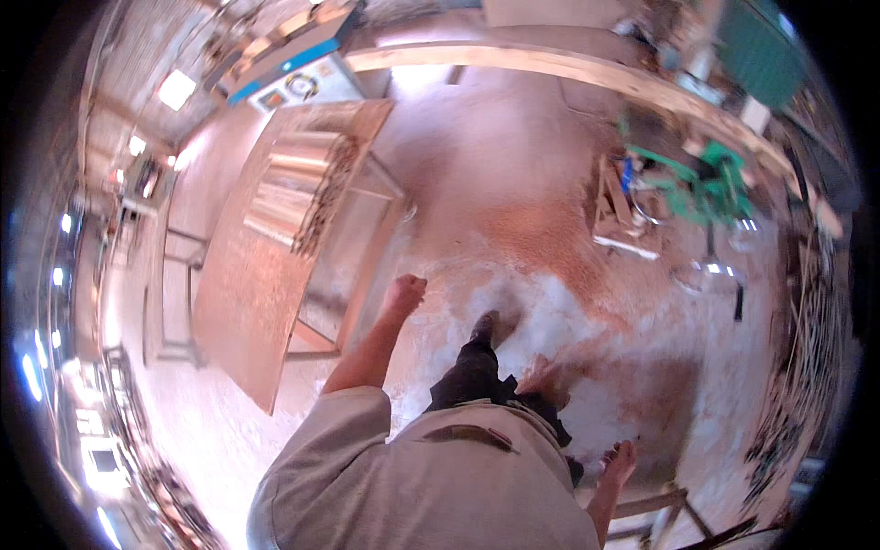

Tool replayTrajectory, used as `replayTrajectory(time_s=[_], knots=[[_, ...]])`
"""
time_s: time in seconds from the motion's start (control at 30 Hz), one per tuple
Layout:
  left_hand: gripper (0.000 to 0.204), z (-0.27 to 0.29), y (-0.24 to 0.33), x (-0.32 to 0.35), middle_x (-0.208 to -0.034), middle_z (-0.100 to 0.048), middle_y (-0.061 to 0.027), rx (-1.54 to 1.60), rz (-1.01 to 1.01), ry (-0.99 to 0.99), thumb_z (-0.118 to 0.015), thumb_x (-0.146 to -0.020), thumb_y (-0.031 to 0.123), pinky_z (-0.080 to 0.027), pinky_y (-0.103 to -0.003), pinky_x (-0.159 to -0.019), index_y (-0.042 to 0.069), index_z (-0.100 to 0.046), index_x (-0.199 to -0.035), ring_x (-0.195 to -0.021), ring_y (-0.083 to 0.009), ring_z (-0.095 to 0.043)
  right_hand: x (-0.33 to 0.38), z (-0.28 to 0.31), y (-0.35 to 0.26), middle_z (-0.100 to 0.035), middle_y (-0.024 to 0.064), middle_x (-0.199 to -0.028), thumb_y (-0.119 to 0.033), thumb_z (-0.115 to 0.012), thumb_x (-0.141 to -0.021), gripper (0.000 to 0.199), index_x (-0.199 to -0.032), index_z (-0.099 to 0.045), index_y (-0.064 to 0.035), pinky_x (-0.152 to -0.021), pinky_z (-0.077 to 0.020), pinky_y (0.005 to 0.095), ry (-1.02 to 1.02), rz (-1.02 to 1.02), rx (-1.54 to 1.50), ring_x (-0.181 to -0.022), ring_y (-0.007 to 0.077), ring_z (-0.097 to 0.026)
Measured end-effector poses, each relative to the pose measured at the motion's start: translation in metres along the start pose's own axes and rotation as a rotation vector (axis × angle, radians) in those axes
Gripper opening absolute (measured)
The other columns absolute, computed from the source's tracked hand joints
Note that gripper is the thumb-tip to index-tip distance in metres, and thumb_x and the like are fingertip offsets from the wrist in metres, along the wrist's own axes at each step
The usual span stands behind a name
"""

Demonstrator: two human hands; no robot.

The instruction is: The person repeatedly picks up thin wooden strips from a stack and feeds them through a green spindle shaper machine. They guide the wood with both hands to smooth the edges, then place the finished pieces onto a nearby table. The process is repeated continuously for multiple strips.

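Observation:
My left hand [404, 295] hangs in front of me to the left, its fingers curled in and nothing showing in them. Nearest to it is a wooden-topped table [240, 312] on a light frame. A stack of narrow wooden strips [291, 188] lies across the far half of that table. Lower down at the right, my right hand [620, 463] hangs beside my body, its fingers loosely bent and apart, holding nothing that I can see. Below it stands a wooden trestle or stool [653, 506], partly cut off by the picture's rim.
Reddish sawdust [541, 243] covers the floor ahead. A green machine [701, 183] stands at the right beside a small wooden frame [614, 206]. A long timber beam [550, 62] runs across the far side. Behind the table is a blue-and-white machine [307, 81]. Thin rods or sticks [796, 339] pile up at far right.

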State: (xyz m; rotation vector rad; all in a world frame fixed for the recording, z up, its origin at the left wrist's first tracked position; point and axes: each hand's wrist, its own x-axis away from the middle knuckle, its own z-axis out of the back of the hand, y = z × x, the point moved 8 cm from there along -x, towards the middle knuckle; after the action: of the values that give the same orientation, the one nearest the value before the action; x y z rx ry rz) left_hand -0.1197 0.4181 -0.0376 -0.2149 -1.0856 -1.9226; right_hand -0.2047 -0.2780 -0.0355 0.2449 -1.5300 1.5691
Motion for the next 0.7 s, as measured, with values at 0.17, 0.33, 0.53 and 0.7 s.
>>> replayTrajectory(time_s=[0.17,0.33,0.53,0.7], knots=[[0.044,0.117,-0.016,-0.073,-0.058,-0.055,-0.0055,0.509,0.101,0.196,-0.057,-0.084,0.045,-0.046,-0.032,-0.045,0.004,-0.055,-0.068,-0.050,-0.0162,-0.057,-0.025,-0.052,-0.058,-0.046,0.0005,-0.065,-0.027,-0.052,-0.085,0.016,-0.083,-0.050,-0.0109,-0.041,-0.0362,0.0279,-0.003,-0.016,0.163,-0.053,0.0138,-0.045],[0.030,0.237,0.049,-0.163,-0.066,-0.053,-0.0064,0.620,-0.136,0.413,-0.057,-0.087,0.031,-0.046,-0.028,-0.045,0.001,-0.053,-0.086,-0.052,-0.0138,-0.054,-0.021,-0.111,-0.064,-0.046,0.0010,-0.063,-0.027,-0.053,-0.082,0.015,-0.081,-0.049,-0.0119,-0.039,-0.0365,0.0284,-0.049,-0.042,0.137,-0.049,0.0142,-0.045],[0.046,0.287,0.046,-0.268,-0.058,-0.057,-0.0108,0.580,0.086,0.582,-0.058,-0.083,0.043,-0.048,-0.035,-0.050,-0.003,-0.060,-0.077,-0.052,-0.0213,-0.059,0.009,-0.154,-0.068,-0.049,0.0033,-0.062,-0.025,-0.052,-0.082,0.016,-0.084,-0.048,-0.0090,-0.040,-0.0425,0.0297,-0.160,0.040,0.342,-0.049,0.0162,-0.048],[0.055,0.299,0.068,-0.282,-0.059,-0.062,-0.0143,0.439,0.227,0.576,-0.063,-0.075,0.051,-0.049,-0.039,-0.055,-0.004,-0.063,-0.067,-0.057,-0.0265,-0.063,0.007,-0.146,-0.064,-0.051,0.0063,-0.062,-0.027,-0.050,-0.084,0.018,-0.087,-0.049,-0.0085,-0.040,-0.0456,0.0335,-0.132,-0.007,0.444,-0.048,0.0187,-0.050]])
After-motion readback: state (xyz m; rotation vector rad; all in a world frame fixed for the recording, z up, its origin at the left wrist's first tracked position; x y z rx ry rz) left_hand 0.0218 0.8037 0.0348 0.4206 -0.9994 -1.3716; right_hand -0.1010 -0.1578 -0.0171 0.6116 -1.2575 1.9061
